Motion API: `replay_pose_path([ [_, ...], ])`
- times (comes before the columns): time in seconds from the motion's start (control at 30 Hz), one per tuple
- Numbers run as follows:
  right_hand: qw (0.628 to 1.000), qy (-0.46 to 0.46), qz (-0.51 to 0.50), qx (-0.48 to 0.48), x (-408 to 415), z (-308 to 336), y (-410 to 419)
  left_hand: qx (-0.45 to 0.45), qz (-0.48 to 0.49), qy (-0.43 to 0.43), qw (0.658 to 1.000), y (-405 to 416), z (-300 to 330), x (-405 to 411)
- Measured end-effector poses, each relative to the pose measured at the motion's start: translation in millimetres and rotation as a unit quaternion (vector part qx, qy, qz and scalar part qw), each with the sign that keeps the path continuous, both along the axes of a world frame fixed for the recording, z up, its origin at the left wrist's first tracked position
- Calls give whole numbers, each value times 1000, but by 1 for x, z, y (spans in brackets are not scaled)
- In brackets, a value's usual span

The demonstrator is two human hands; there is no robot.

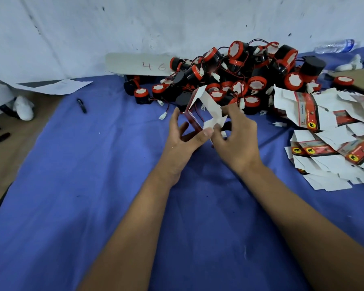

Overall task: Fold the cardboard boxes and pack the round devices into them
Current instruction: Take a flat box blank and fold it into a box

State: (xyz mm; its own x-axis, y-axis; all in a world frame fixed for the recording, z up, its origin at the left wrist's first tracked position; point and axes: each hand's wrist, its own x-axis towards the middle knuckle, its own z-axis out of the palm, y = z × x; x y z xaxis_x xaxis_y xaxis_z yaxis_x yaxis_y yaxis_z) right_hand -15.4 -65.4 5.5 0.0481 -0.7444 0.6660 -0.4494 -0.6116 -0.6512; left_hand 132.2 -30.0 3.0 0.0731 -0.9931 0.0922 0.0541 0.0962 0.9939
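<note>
Both forearms reach forward over the blue cloth (93, 206). The left hand (182, 141) holds the half-formed box (200, 116) from its left side: thumb against the near edge, fingers spread loosely along the red side panel. The right hand (237, 137) pinches a white end flap of the same box between thumb and curled fingers; the fingertips are partly hidden behind the flap, so the exact hold is unclear. The box is lifted just above the cloth, opened into a skewed sleeve, white inside facing up, its top flap standing free.

Judgement: the step in hand is squaring the sleeve and tucking in one end. To do it well, the left hand should brace the side panel so the sleeve stays square while the right hand bends the flap along its crease, side tabs going in first, then the closing flap. Thin card; pressing off the crease would likely buckle it. One end must stay open for loading.

To the right, near the right hand, a heap of flat boxes (332, 139), red and white, unfolded. Beyond the hands, a pile of round devices (240, 76), black with red rims, wires and white plugs tangled; none is packed here. Behind the pile, a card (139, 65) marked 46. A pen (81, 105) lies at left, a bottle (336, 45) at far right.
</note>
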Motion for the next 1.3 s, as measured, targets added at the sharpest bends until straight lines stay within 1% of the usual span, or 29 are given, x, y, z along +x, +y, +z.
replay_pose_path([
  [0.2, 997, 5, 80, 20, 8, -3, -1, -39, 44, -3, 998, 0, 0, -2],
  [0.37, 991, 34, 128, -25, 10, -3, 4, -96, 30, 3, 995, -1, 1, -5],
  [0.43, 989, 34, 142, -26, 10, -2, 4, -97, 39, 22, 994, -3, 0, -3],
  [0.53, 989, 69, 126, -44, 10, 0, 6, -68, 55, 62, 994, -4, 0, 0],
  [0.63, 983, 125, 131, -37, 12, 0, 8, -54, 103, 60, 991, -3, 4, -1],
  [0.7, 982, 135, 130, -30, 14, 0, 10, -57, 143, 46, 987, 0, 8, -4],
  [0.77, 981, 153, 112, -41, 16, 2, 12, -71, 162, 6, 984, 2, 11, -6],
  [0.83, 975, 202, 73, -58, 16, 5, 14, -86, 167, -26, 982, 4, 12, -7],
  [0.9, 967, 239, 52, -72, 18, 7, 16, -88, 187, -38, 978, 3, 11, -9],
  [0.97, 965, 246, 53, -70, 20, 5, 18, -72, 214, -44, 973, 1, 9, -9],
  [1.1, 970, 237, 11, -61, 19, 2, 16, -65, 249, -11, 966, 1, 9, -3],
  [1.2, 968, 245, 31, -53, 17, 2, 15, -84, 251, -7, 964, 0, 13, 0],
  [1.3, 968, 241, 47, -60, 16, 3, 13, -68, 259, -17, 963, -3, 10, 4],
])
